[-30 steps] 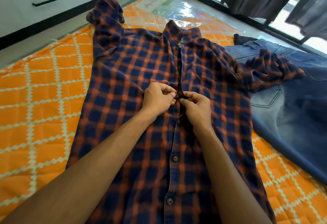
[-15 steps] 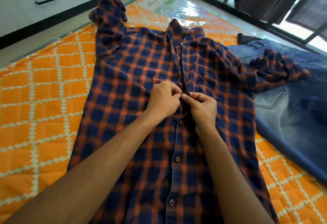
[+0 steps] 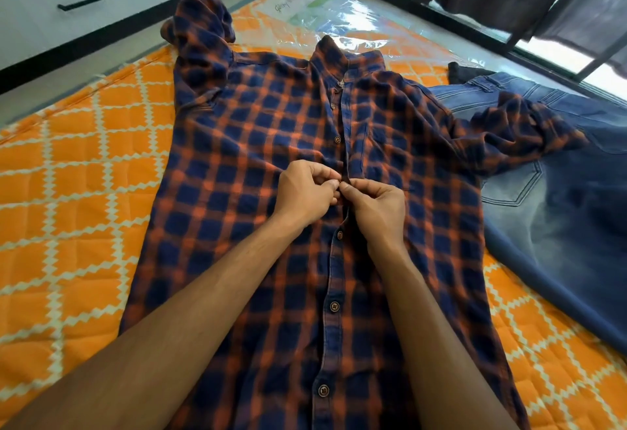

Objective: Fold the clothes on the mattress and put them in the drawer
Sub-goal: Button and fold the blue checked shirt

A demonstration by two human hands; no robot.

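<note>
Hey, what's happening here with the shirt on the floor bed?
A person is working on the front of a plaid shirt spread flat on an orange mattress. The left hand and right hand both pinch the button strip at mid-chest, apparently doing up a button. The shirt is not folded yet. A pair of jeans lies beside it, under one sleeve. The drawer against the wall is closed.

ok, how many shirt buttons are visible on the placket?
4 clear buttons: one above the hands, and three below them. The left hand and right hand pinch the placket and may hide another.
</note>
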